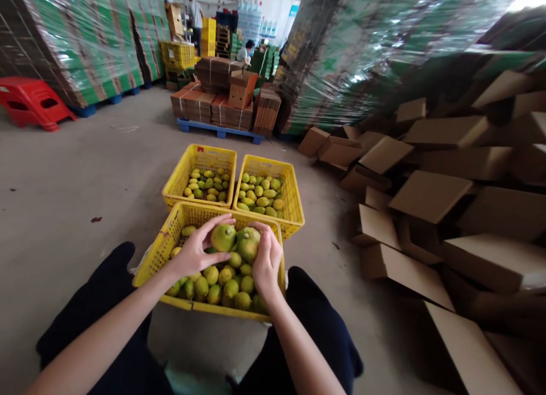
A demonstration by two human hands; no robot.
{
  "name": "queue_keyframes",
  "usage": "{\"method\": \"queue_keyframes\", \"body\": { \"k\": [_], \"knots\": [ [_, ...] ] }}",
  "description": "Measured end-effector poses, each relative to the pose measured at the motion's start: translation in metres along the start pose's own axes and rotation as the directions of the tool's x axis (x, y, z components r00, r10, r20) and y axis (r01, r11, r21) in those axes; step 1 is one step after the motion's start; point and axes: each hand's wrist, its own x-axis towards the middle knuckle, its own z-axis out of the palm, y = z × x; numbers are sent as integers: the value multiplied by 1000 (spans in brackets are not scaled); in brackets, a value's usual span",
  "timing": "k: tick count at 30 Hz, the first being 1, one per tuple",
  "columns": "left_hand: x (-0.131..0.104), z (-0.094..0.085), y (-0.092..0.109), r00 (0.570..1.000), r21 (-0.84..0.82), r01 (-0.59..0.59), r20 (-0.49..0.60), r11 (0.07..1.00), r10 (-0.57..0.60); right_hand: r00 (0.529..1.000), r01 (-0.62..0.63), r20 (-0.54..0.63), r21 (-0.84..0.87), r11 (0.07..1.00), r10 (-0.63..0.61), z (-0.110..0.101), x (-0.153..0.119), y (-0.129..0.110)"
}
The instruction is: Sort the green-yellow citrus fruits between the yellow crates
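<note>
My left hand (199, 248) is closed round a green-yellow lemon (223, 237), thumb below and fingers above. Beside it, my right hand (268, 259) grips a second lemon (248, 244), mottled green and yellow. Both fruits are held side by side above the near yellow crate (170, 295), which stands between my knees. Many green and yellow lemons (230, 288) lie in that crate. Two more yellow crates touch its far side: the left one (170, 190) and the right one (294, 196) each hold lemons.
Open cardboard boxes (430, 196) are heaped on the right. Flattened cartons lie on a blue pallet (220, 131) ahead. A red stool (36, 102) stands at left near wrapped green stacks (94, 48). Two people (195, 16) are in the background.
</note>
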Motion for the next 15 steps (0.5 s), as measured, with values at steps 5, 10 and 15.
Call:
{"method": "queue_keyframes", "body": {
  "k": [5, 10, 15],
  "knots": [
    [-3, 7, -7, 999, -57, 42, 23, 998, -40, 990, -121, -59, 99, 988, 127, 7, -3, -4],
    [-3, 9, -8, 996, -35, 87, 18, 996, -87, 980, -190, -41, 99, 977, 195, 11, -4, 0],
    [-1, 6, -6, 996, 83, 85, -8, 993, -85, 985, -165, -44, 57, 985, 167, 9, -2, 3]
  ]
}}
